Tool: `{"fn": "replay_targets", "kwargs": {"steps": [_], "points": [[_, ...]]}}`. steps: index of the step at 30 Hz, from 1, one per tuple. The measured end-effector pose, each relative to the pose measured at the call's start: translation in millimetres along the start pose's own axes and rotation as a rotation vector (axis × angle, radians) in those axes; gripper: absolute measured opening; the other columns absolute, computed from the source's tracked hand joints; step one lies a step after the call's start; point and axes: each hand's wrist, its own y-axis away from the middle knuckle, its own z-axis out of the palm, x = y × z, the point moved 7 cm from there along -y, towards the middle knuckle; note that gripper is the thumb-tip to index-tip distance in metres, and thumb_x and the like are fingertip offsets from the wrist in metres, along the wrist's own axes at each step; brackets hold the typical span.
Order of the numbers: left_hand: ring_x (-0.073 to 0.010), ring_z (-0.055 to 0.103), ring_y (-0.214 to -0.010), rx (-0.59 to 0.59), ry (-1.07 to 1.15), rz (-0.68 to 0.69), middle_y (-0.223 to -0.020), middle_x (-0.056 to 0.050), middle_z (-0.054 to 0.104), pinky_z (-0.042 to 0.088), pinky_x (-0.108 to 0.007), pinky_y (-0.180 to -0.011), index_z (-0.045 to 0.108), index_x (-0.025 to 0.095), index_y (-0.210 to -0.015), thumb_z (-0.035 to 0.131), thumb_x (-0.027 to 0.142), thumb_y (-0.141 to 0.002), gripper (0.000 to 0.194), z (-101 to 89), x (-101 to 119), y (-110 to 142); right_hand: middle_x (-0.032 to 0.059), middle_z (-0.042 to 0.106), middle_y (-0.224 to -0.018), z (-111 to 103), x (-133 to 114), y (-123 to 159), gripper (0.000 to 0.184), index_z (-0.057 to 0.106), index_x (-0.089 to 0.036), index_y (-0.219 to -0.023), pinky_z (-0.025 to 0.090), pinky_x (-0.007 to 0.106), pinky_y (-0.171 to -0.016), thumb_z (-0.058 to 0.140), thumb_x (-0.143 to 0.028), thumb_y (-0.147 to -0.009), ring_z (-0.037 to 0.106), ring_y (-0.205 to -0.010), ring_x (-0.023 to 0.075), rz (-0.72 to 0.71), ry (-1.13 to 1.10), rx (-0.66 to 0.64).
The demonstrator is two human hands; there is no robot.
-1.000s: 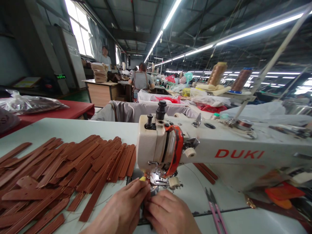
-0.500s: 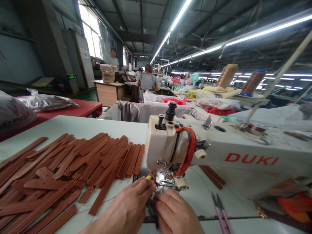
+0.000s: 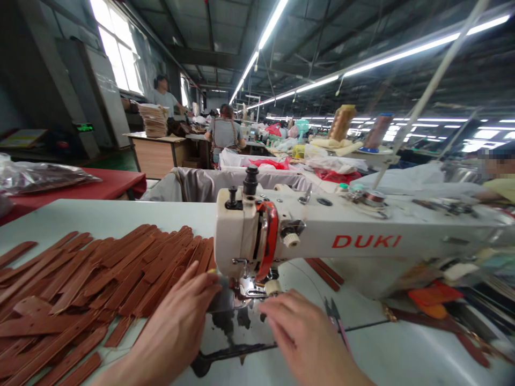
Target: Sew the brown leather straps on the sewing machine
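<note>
My left hand [image 3: 173,324] lies on the table with its fingers stretched out toward the presser foot [image 3: 247,289] of the white DUKI sewing machine [image 3: 362,241]. It rests at the edge of a spread of brown leather strips [image 3: 92,279] and holds nothing. My right hand [image 3: 301,335] is to the right of the needle plate [image 3: 233,321], fingers extended leftward and empty. The shiny plate shows bare between my two hands.
Pink thread snips [image 3: 337,317] lie just right of my right hand. Two more brown strips [image 3: 324,271] lie behind the machine arm. Thread cones [image 3: 341,122] stand at the back, a red table [image 3: 108,182] with a plastic bag at left. People work at far tables; another sits at the right edge.
My hands were pressed together right at the presser foot; they have now drawn apart, left and right, baring the needle plate. The view has also shifted slightly.
</note>
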Motion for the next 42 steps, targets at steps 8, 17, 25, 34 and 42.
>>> {"fn": "replay_targets", "kwargs": {"steps": [8,17,25,34,42], "points": [[-0.0226,0.062,-0.112,-0.239,0.091,0.105,-0.115,-0.006,0.07,0.046,-0.048,-0.104,0.068,0.022,-0.108,0.036,0.002,-0.086,0.044,7.3,-17.3,-39.5,0.007,0.075,-0.084,-56.2,135.1,-14.9,0.011,0.07,-0.015,-0.086,0.052,0.033,-0.075,0.06,-0.019,-0.087,0.07,-0.083,0.0234,0.539,0.364,-0.103],[-0.0178,0.049,-0.131,-0.167,-0.04,0.127,-0.139,-0.002,0.057,0.002,-0.044,-0.123,0.052,0.024,-0.136,0.041,0.0,-0.079,0.062,-2.0,-45.8,-0.8,0.0177,0.071,-0.104,-45.4,112.7,-32.0,0.03,0.069,-0.011,-0.098,0.051,0.042,-0.085,0.048,-0.001,-0.08,0.068,-0.097,0.0298,0.381,0.562,-0.165],[-0.0155,0.067,-0.092,0.091,0.061,-0.034,-0.1,-0.002,0.07,0.055,-0.025,-0.084,0.064,0.024,-0.104,0.04,0.006,-0.087,0.035,-35.6,-11.2,22.9,-0.0017,0.074,-0.08,-16.6,-53.5,26.2,0.036,0.059,-0.021,-0.092,0.052,0.02,-0.057,0.025,-0.019,-0.103,0.067,-0.064,0.0096,-0.489,0.119,0.378],[-0.0216,0.067,-0.108,-0.054,0.093,0.176,-0.117,-0.012,0.07,0.056,-0.03,-0.092,0.06,0.01,-0.119,0.042,0.001,-0.072,0.051,-11.1,41.9,6.6,0.0097,0.07,-0.085,41.3,-36.0,-1.5,0.021,0.066,-0.011,-0.094,0.057,0.03,-0.07,0.045,-0.011,-0.092,0.063,-0.078,0.0208,-0.362,-0.037,-0.013],[-0.0178,0.064,-0.112,0.045,0.077,0.19,-0.12,-0.01,0.069,0.051,-0.026,-0.098,0.052,0.011,-0.124,0.042,0.002,-0.078,0.049,-5.2,38.3,6.5,0.0095,0.069,-0.083,46.6,-34.8,2.1,0.032,0.064,-0.011,-0.094,0.056,0.031,-0.068,0.035,-0.022,-0.099,0.062,-0.075,0.0216,-0.354,-0.034,0.038]]}}
